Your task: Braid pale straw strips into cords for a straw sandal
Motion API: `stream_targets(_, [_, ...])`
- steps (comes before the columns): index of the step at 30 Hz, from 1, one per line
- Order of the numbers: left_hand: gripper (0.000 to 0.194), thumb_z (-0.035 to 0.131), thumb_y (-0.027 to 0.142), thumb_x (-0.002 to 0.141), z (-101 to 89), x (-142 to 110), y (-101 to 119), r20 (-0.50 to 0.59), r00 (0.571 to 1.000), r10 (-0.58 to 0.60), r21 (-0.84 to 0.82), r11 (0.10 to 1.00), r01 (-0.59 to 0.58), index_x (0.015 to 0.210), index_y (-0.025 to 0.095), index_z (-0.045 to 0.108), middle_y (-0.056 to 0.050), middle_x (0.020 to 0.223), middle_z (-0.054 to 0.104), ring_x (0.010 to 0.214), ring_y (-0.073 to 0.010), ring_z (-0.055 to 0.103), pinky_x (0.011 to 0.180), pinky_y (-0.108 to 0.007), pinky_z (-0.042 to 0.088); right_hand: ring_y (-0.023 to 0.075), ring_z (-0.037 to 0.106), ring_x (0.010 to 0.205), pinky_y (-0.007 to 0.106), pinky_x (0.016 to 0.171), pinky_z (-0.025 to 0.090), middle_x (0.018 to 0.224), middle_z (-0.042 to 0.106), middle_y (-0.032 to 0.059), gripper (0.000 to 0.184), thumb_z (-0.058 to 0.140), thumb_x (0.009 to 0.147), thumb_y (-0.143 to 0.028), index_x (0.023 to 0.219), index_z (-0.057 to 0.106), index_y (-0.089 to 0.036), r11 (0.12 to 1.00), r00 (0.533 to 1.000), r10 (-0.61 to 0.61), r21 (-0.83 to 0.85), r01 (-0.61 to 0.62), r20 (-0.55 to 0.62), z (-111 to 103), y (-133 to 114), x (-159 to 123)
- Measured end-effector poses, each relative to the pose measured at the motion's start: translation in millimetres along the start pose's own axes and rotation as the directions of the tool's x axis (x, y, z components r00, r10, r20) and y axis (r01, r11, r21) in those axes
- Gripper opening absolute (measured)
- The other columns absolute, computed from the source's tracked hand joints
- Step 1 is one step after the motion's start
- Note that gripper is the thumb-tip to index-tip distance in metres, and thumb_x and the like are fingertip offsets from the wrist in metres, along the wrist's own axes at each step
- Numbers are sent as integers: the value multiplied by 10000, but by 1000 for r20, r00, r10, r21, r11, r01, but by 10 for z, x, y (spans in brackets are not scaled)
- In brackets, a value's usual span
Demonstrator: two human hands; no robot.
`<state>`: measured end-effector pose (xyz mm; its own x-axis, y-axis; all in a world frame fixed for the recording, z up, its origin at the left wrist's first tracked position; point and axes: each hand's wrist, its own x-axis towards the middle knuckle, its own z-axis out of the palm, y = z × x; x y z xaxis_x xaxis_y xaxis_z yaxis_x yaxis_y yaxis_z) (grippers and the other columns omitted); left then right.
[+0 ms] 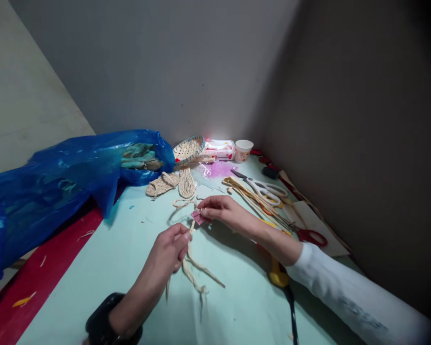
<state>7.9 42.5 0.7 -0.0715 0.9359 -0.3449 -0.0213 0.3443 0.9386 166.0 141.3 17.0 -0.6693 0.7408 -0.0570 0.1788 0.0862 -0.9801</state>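
My left hand (170,247) is closed in a pinch on a pale plant-fibre cord (191,270), whose loose strands hang below the fingers to the table. Just above it, my right hand (224,211) is closed on a small pink piece (197,217) lying against the cord; I cannot tell whether it is cloth, paper or a clip. A thin loop of the same cord (182,204) curves away to the upper left of the right fingertips. Beyond the hands lie two flat coiled braided pieces, one (162,185) tilted and one (187,183) upright.
A blue plastic bag (68,172) with dried husks fills the left. At the back stand a woven basket (189,150), a packet (221,150) and a paper cup (243,151). White-handled scissors (267,191), red-handled scissors (311,236) and a yellow tool with black cord (278,277) lie right.
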Motion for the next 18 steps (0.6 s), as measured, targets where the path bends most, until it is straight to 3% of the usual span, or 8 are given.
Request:
stream_targets(5, [214,587,314,781,130,288,86,-99,991,95,-79,992,-103,687,188,443,86,498,399,391,-34,243,375,-167,142,163,633,871,291,824,466,984,696,92,232,524,867,-206,1059,617,-114,972,981,-158,-191,135,-112,-192,110,254])
stream_targets(10, [177,591,294,739,202,477,107,-91,991,102,-108,988,-112,695,181,461,77,491,432,368,-27,249,355,-161,135,175,618,834,308,809,461,905,686,64,200,547,852,-186,1018,641,-127,949,972,-213,-258,181,-100,-353,201,409])
stream_targets(18, [157,597,268,731,175,559,124,-38,997,69,-134,988,-74,704,169,478,70,489,441,368,-19,266,354,-150,132,198,629,874,324,812,472,932,685,63,163,548,867,-211,973,654,-145,945,970,-240,-234,228,-25,-444,245,437])
